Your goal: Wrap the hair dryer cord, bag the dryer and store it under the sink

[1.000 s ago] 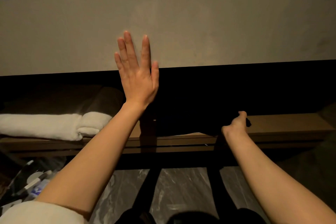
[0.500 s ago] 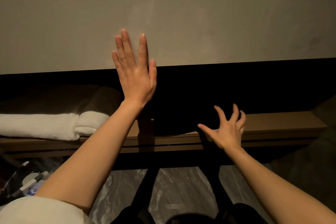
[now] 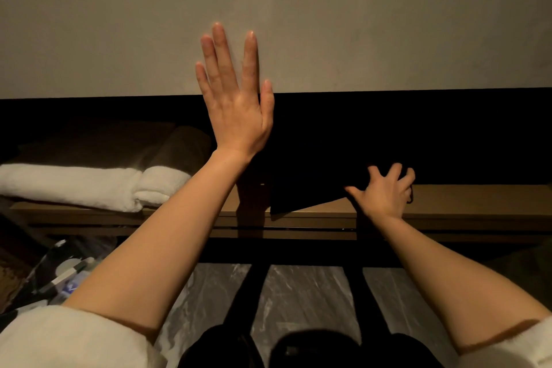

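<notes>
A black bag (image 3: 313,182) lies on the wooden shelf (image 3: 466,200) under the counter, its body fading into the dark recess behind. The dryer itself is hidden, and the bag's contents cannot be seen. My right hand (image 3: 385,194) rests on the bag's right end with fingers spread apart, gripping nothing. A thin black cord loop shows just right of that hand. My left hand (image 3: 236,107) is open and pressed flat against the pale front panel (image 3: 388,24) above the shelf.
A folded white towel (image 3: 74,185) lies on the shelf's left part, with a dark rolled towel (image 3: 185,143) behind it. Small toiletry items (image 3: 65,275) clutter the lower left. Marble floor (image 3: 298,293) and dark frame bars lie below the shelf.
My right hand was closed at the bag's right end, then opened, and now lies spread on the bag. My left hand has stayed flat on the panel.
</notes>
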